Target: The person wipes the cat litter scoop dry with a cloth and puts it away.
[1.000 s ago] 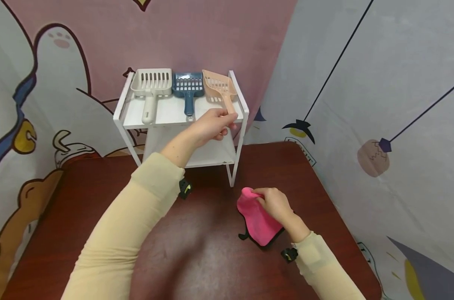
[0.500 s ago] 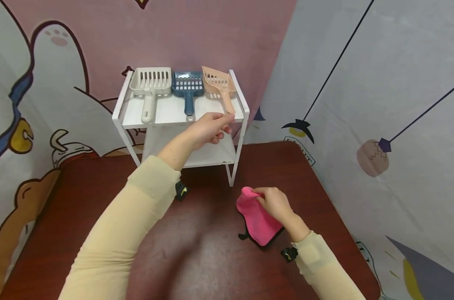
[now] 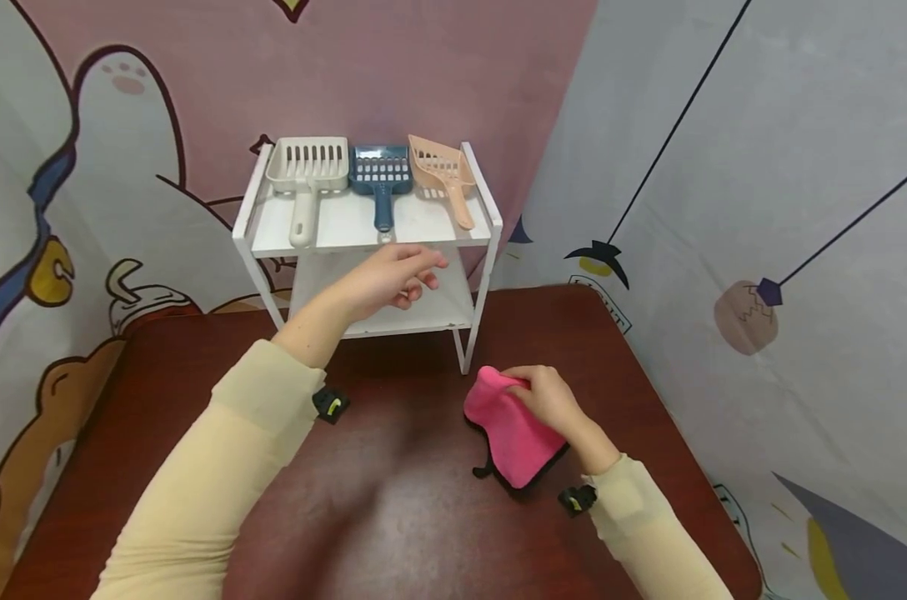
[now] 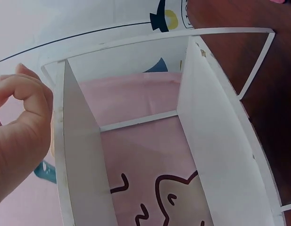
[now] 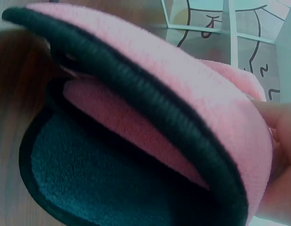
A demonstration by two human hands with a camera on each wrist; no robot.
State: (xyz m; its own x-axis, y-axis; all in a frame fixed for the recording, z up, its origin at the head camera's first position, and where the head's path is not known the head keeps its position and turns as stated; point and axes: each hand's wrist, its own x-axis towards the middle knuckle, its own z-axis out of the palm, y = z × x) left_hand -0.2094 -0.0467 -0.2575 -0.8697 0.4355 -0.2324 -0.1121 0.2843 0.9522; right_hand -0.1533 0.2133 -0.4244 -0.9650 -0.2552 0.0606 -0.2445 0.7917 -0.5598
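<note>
My left hand (image 3: 386,279) is in front of the white rack, below its top board, with fingers loosely bent and nothing in them. Nearest to it on the top board lie a peach litter scoop (image 3: 459,204) and a blue litter scoop (image 3: 382,200). A cream litter scoop (image 3: 304,212) lies at the left end of the row. My right hand (image 3: 551,400) pinches a pink cloth (image 3: 513,442) by its upper part. In the right wrist view the cloth (image 5: 206,103) folds over, showing a dark edge and a dark teal underside.
A white two-tier rack (image 3: 408,233) stands at the back of a dark red-brown table (image 3: 393,500). Its lower shelf (image 3: 416,312) is behind my left hand. Printed fabric walls (image 3: 461,67) enclose the table behind and at both sides.
My left hand has released the peach scoop's handle and drawn back down and left; the scoop now lies lower on the board. The pink cloth has shifted slightly left in my right hand.
</note>
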